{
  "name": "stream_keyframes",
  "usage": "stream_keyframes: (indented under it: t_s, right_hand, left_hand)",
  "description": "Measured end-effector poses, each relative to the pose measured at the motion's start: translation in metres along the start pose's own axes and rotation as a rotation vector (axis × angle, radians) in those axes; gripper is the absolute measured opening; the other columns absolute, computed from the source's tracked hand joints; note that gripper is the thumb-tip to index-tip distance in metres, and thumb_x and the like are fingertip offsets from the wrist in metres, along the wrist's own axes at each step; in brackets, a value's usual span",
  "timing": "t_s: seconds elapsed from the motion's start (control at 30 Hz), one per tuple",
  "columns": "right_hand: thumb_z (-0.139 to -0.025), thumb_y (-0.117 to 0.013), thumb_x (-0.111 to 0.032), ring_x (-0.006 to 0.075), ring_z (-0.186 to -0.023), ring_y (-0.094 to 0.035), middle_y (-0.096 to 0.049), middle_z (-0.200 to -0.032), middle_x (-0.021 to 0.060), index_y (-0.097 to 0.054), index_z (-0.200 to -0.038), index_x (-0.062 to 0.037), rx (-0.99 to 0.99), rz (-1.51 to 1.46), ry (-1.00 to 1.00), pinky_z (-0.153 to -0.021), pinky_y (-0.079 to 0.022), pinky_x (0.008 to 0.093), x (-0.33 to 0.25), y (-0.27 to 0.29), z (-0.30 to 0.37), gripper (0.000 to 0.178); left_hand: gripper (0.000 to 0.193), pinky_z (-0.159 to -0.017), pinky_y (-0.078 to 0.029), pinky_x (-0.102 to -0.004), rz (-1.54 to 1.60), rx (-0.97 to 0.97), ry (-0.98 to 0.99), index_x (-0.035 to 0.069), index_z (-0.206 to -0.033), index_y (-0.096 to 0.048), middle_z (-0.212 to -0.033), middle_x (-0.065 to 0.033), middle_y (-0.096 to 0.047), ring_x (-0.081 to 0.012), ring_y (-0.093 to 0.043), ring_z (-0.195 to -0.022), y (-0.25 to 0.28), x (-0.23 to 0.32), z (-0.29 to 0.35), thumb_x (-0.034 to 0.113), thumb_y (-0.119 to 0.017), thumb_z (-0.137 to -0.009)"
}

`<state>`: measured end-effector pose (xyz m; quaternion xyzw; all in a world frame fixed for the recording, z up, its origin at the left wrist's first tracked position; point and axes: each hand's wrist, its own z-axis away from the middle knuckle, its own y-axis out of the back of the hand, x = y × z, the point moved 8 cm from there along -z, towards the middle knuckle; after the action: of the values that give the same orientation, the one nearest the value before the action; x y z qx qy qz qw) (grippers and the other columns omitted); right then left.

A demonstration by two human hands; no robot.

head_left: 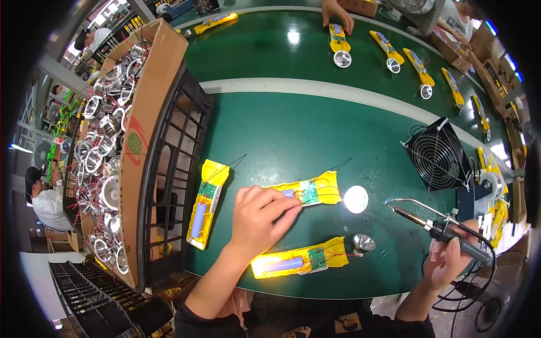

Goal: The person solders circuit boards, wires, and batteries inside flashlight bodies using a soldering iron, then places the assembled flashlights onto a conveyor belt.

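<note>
My left hand (260, 222) is closed on a yellow flashlight housing (328, 187), its fingertips beside the green circuit board (309, 193). A brightly lit round lamp reflector (356, 199) lies at that housing's right end. In my right hand (442, 267) is a soldering iron (469, 248) with a thin curved metal tube along it; its tip points left, raised and apart from the reflector. Nearer me lies a second open housing (332, 254) with a blue cell, a board and a silver reflector cup (364, 243). A third housing (211, 183) stands lengthwise on the left, black wires sticking out.
A cardboard box (160, 73) heaped with reflectors (110, 141) rests on a black crate (177, 129) at left. A square black fan (438, 155) stands at right. Beyond the pale rail, a green belt (253, 53) carries several yellow housings; another person's hand (338, 16) touches one.
</note>
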<state>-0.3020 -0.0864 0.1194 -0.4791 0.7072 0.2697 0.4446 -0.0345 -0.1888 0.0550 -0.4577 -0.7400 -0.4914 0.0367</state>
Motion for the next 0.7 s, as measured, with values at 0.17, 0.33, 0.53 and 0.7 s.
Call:
stream_keyframes:
  t_s: [0.17, 0.33, 0.53, 0.7]
  right_hand:
    - [-0.076, -0.056, -0.015, 0.0061, -0.039, -0.038, -0.041, -0.06, 0.0037, -0.039, -0.082, -0.0007, 0.23, 0.041, -0.195, -0.034, -0.029, 0.0159, 0.021, 0.035, 0.028, 0.023]
    - [-0.075, -0.058, -0.014, 0.007, -0.038, -0.037, -0.039, -0.064, 0.0031, -0.039, -0.083, -0.001, 0.292, -0.03, -0.251, -0.034, -0.03, 0.0172, 0.031, 0.054, 0.051, 0.024]
    - [-0.073, -0.054, -0.006, 0.0064, -0.038, -0.037, -0.038, -0.063, 0.0022, -0.039, -0.083, -0.0003, 0.412, -0.111, -0.373, -0.034, -0.03, 0.0175, 0.052, 0.078, 0.07, 0.019]
    - [-0.073, -0.052, -0.004, 0.0072, -0.039, -0.041, -0.044, -0.065, 0.0051, -0.04, -0.083, -0.0014, 0.485, -0.068, -0.513, -0.034, -0.033, 0.0167, 0.072, 0.089, 0.083, 0.017]
  left_hand:
    - [0.01, -0.06, -0.034, -0.0288, -0.002, -0.002, -0.005, 0.011, -0.07, -0.063, -0.068, 0.0007, -0.056, -0.0165, -0.048, -0.062, -0.001, 0.004, 0.002, 0.007, -0.068, -0.062]
    - [0.026, -0.073, -0.038, -0.0303, -0.103, -0.059, 0.038, 0.01, -0.087, -0.06, -0.082, -0.0041, -0.057, -0.0202, -0.051, -0.076, 0.014, 0.013, -0.013, 0.016, -0.068, -0.063]
    - [0.044, -0.073, -0.044, -0.0322, -0.103, -0.518, 0.097, 0.006, -0.097, -0.058, -0.089, -0.0097, -0.058, -0.0267, -0.054, -0.083, -0.006, -0.001, -0.052, 0.022, -0.071, -0.059]
    - [0.038, -0.064, -0.046, -0.0365, -0.254, -0.259, 0.214, 0.006, -0.085, -0.061, -0.079, -0.0135, -0.06, -0.0298, -0.058, -0.071, -0.015, -0.058, -0.166, 0.032, -0.069, -0.059]
